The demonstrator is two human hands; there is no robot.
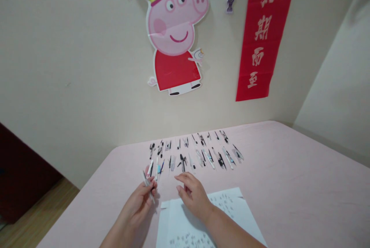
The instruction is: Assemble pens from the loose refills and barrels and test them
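My left hand (141,198) is closed round a slim, pale grey pen (145,179), its fingers pinching the barrel, which points up and to the left. To the right, my right hand (193,194) hovers over the top part of a sheet of paper (179,223). Its thumb and index finger are apart, the other fingers curl under, and I see nothing in it. Just beyond its fingertips lies a black pen (182,162) with small parts beside it. White and blue pens (158,167) lie just past my left hand.
Pens and pen parts lie in two rows across the far side of the pink-covered table (289,178), such as a black piece (221,161) to the right. Handwriting covers parts of the paper. Behind stands a wall with a cartoon pig cutout (177,66) and a red banner (264,36).
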